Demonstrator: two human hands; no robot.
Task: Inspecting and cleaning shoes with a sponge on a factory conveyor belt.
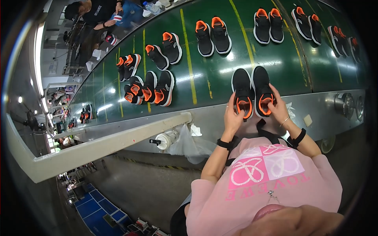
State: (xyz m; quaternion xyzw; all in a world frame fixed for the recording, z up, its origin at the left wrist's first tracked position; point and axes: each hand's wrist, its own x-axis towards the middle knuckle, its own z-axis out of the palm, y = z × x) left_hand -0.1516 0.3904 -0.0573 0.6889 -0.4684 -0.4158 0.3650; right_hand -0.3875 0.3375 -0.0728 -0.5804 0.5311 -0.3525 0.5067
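Two black sneakers with orange lining and white soles are held side by side, toes pointing away from me, at the near edge of the green conveyor belt (220, 84). My left hand (232, 117) is closed around the heel end of the left sneaker (241, 83), its thumb at the orange opening. Around the heel of the right sneaker (260, 81) my right hand (279, 110) is closed, the thumb dipping into the opening. Both heels stick out over the grey metal edge.
Several matching pairs, like this black sneaker (223, 36), stand along the belt. A pale metal bar (114, 143) juts out at left near a white lidded cup (165, 139) and plastic bag (193, 145). Across the belt a person (98, 13) handles a red-and-white item.
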